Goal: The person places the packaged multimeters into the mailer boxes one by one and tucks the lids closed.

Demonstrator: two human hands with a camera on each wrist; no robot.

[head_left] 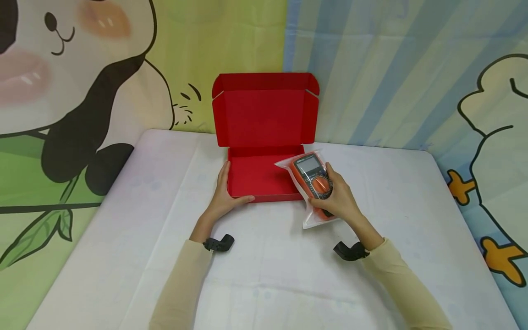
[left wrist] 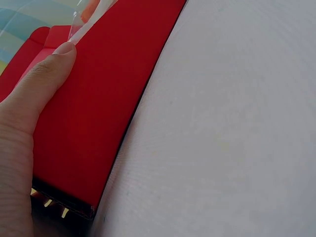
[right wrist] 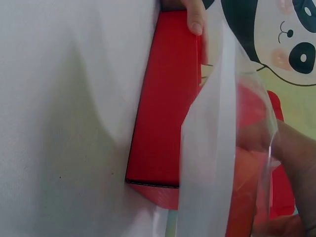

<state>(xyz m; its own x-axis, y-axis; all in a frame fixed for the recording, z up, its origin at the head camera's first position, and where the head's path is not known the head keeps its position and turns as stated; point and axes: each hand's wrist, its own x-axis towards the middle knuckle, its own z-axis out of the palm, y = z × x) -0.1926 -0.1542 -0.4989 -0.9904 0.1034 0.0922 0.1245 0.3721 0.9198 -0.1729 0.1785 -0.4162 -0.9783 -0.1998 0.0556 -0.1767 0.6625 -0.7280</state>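
An open red cardboard box [head_left: 260, 172] sits on the table with its lid [head_left: 266, 117] raised at the back. My left hand [head_left: 222, 197] holds the box's front left corner, fingers along the left side and thumb at the front wall. In the left wrist view that thumb [left wrist: 52, 69] lies against the top edge of the red front wall [left wrist: 94, 113]. My right hand [head_left: 343, 197] grips an orange and black multimeter [head_left: 312, 172] in a clear plastic bag [head_left: 313, 220]. Tilted, the multimeter hangs over the box's front right corner. In the right wrist view the bag [right wrist: 207, 148] hides part of the box.
A white cloth covers the table [head_left: 268, 275]. Behind it hangs a printed curtain [head_left: 371, 68] with cartoon animals. Each wrist wears a small black camera mount, one at the left wrist [head_left: 220, 243] and one at the right [head_left: 350, 251].
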